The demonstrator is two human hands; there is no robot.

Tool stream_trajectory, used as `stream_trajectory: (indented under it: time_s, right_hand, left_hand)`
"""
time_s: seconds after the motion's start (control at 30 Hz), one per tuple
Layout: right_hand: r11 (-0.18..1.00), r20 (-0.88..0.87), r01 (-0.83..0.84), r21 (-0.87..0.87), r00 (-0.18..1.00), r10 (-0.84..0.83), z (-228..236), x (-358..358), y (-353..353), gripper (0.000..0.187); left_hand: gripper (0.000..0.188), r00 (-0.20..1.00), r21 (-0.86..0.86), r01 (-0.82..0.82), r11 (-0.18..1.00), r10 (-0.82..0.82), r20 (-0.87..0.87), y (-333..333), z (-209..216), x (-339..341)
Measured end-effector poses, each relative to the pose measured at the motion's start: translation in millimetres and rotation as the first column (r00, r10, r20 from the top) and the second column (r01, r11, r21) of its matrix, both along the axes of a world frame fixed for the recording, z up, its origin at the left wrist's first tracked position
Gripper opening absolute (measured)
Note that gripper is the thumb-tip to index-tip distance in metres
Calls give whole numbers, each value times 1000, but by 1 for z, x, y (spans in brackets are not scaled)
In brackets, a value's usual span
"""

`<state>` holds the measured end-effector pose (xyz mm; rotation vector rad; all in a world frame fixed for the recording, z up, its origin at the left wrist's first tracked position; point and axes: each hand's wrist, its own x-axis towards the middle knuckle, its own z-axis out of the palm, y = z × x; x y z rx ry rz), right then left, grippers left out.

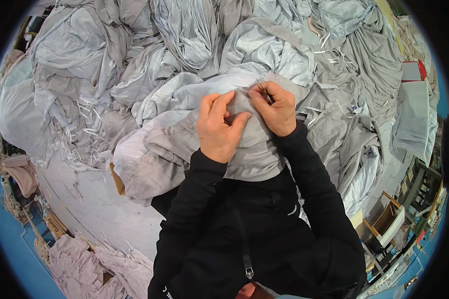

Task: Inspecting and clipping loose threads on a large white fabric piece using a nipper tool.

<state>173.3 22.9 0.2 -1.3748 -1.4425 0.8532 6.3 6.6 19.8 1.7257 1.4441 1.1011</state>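
A light grey cloth lies bunched over my lap and the work surface, with its paler side turned out in places. My left hand rests on this cloth, thumb and forefinger apart. Just to its right, my right hand is closed around a thin dark tool with pointed tips. Most of the tool is hidden in the palm, so its exact kind is unclear. The right thumb and fingertips are close against a raised fold of the cloth between the two hands.
Heaps of grey and pale blue fabric with white ties cover the far side and both flanks. A pale surface shows at left. Pinkish cloth lies lower left; a small open wooden box stands lower right.
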Motion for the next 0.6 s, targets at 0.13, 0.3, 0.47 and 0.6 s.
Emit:
stream_trajectory:
  time_s: [0.13, 0.3, 0.47, 0.6]
  right_hand:
    - [992, 209, 83, 99, 973, -103, 2, 5, 6, 12]
    - [999, 79, -30, 44, 997, 26, 24, -9, -11, 19]
    - [990, 278, -46, 132, 961, 7, 18, -11, -7, 21]
    - [996, 208, 5, 93, 978, -25, 11, 5, -3, 13]
  left_hand:
    - [53, 1000, -13, 11, 1000, -11, -24, 0, 1, -1]
    - [60, 998, -27, 2, 1000, -4, -65, -2, -1, -3]
    - [61, 999, -42, -3, 999, 1, -46, -3, -1, 0]
    - [62, 997, -28, 7, 1000, -9, -72, -3, 2, -2]
